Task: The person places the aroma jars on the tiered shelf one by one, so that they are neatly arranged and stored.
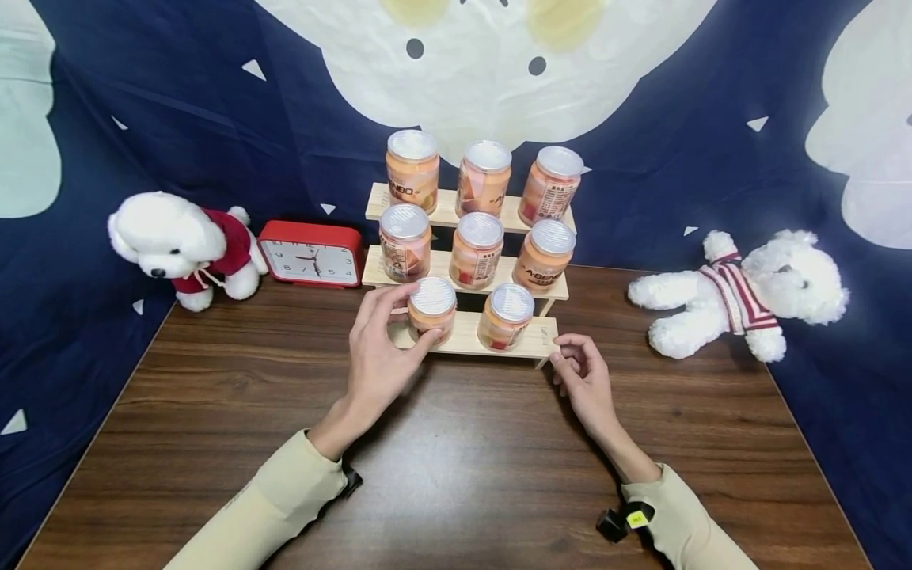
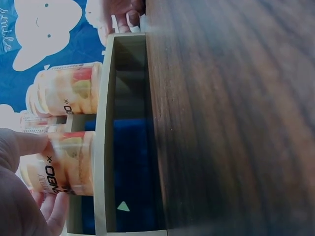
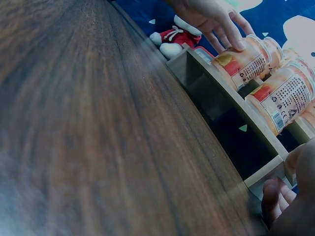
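A three-step wooden rack (image 1: 466,340) stands at the back of the table and carries several orange jars with silver lids. My left hand (image 1: 423,313) grips the left jar (image 1: 431,307) on the lowest step, thumb in front and fingers behind. In the left wrist view the thumb (image 2: 29,142) lies on that jar (image 2: 69,167). A second jar (image 1: 506,317) stands beside it. My right hand (image 1: 559,354) has curled fingers that pinch the right end of the lowest step. The right wrist view shows the left hand (image 3: 216,19) on the gripped jar (image 3: 246,61).
A white plush dog in a red top (image 1: 181,245) and a red clock (image 1: 311,253) sit left of the rack. A plush dog in a striped top (image 1: 741,297) lies at the right. The wooden table (image 1: 463,459) is backed by dark blue cloth.
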A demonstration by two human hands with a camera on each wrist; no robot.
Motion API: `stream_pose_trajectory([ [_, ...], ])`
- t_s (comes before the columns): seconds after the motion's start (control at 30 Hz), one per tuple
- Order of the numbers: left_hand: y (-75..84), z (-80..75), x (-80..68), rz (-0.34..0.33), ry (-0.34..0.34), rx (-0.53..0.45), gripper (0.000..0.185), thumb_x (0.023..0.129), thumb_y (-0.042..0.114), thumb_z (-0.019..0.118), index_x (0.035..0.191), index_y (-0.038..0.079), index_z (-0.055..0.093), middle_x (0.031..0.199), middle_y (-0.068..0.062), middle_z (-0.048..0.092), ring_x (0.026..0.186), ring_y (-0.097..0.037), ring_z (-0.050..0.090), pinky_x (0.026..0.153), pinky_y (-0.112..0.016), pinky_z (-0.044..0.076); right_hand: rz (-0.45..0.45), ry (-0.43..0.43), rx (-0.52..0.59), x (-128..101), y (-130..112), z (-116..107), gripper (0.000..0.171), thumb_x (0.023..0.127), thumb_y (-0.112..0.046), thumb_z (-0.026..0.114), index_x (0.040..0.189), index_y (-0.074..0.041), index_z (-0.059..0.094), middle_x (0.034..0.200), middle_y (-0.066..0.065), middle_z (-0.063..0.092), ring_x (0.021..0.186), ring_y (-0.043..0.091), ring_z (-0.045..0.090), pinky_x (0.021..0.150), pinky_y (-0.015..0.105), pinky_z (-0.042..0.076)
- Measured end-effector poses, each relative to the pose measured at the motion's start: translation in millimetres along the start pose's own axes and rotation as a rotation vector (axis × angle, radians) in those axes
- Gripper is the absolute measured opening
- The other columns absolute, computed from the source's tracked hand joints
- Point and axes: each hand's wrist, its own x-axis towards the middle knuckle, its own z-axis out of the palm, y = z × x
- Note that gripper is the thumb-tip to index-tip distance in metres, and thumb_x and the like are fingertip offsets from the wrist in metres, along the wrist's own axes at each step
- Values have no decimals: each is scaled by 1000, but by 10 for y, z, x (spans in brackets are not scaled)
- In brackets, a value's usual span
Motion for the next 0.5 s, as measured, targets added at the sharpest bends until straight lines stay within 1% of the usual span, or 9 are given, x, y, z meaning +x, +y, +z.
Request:
stream_pose_trajectory([
  [0.23, -1, 4, -13, -6, -8, 9, 70, 82, 8, 100, 145, 8, 69, 141, -16, 61, 129, -28, 62, 101, -38, 63, 4, 0, -5, -8, 9, -2, 25, 107, 6, 66, 131, 10, 61, 91, 10, 67, 62, 12, 59, 46, 18, 47],
  [0.37, 3, -10, -18, -5, -13, 13, 72, 82, 7, 100, 146, 8, 68, 141, -17, 60, 129, -30, 61, 103, -39, 61, -4, 2, -6, -13, 10, 1, 25, 107, 6, 66, 131, 10, 61, 92, 8, 67, 62, 12, 59, 46, 18, 47],
  [0.5, 6, -49, -13, 11, -12, 2, 73, 83, 11, 100, 147, 8, 67, 142, -16, 60, 128, -29, 60, 104, -39, 59, -37, 12, -21, -9, -2, -12, 25, 105, 4, 69, 129, 10, 64, 99, 5, 68, 66, 11, 59, 47, 19, 48],
])
